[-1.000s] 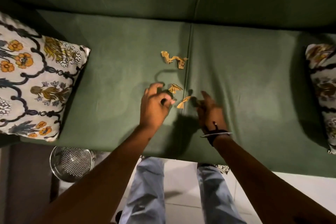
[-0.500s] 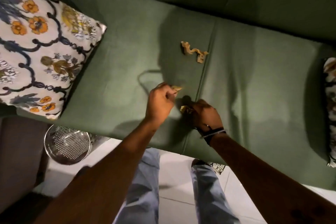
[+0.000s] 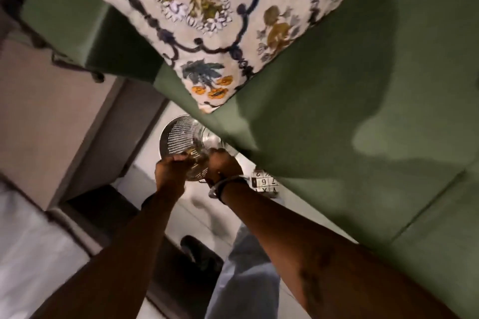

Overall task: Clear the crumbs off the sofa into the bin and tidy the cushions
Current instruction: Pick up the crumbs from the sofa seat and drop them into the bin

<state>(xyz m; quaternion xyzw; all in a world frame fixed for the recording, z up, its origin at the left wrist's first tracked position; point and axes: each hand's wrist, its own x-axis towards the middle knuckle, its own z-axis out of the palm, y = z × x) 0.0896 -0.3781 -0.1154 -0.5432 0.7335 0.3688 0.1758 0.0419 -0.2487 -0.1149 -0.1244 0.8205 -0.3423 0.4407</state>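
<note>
The perforated metal bin point(image 3: 168, 137) stands on the floor at the sofa's front edge, below the floral cushion point(image 3: 207, 21). My left hand point(image 3: 169, 169) and my right hand point(image 3: 224, 166) hover side by side over the bin's near rim, fingers curled downward. A yellowish scrap point(image 3: 193, 156) shows blurred between the fingertips, and what each hand holds is mostly hidden. The green sofa seat point(image 3: 363, 85) fills the right side, with no crumbs in the visible part. The cushion's corner overhangs the seat edge.
A beige cabinet or armrest block point(image 3: 51, 111) stands left of the bin. A small black-and-white patterned object point(image 3: 264, 182) lies on the floor under the sofa edge. My jeans leg point(image 3: 246, 280) and a dark shoe point(image 3: 199, 251) are below.
Both hands pinched crumbs off the seat, then swung left and down to the bin. The view has turned so the cushion is now overhead and the long crumb is out of sight.
</note>
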